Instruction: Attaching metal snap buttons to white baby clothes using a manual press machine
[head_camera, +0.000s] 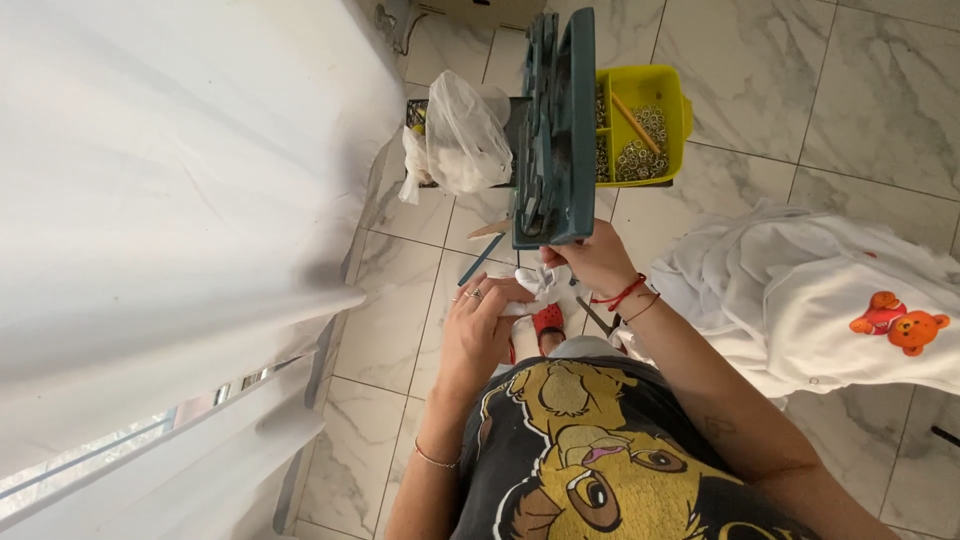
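Observation:
My left hand (480, 325), with rings on its fingers, and my right hand (598, 262), with red cords at the wrist, both pinch a small piece of white cloth (540, 287) between them. The cloth sits just below the near end of a teal metal hand press (557, 130), and my right hand's fingers touch that end. Behind the press stands a yellow compartment tray (672, 88) with several small metal rings and a wooden stick in it.
A clear plastic bag of white pieces (462, 135) hangs left of the press. A pile of white garments with an orange bear print (830, 300) lies at the right on the marble floor (760, 70). White curtain (170, 200) fills the left. A red shoe (548, 320) shows below the cloth.

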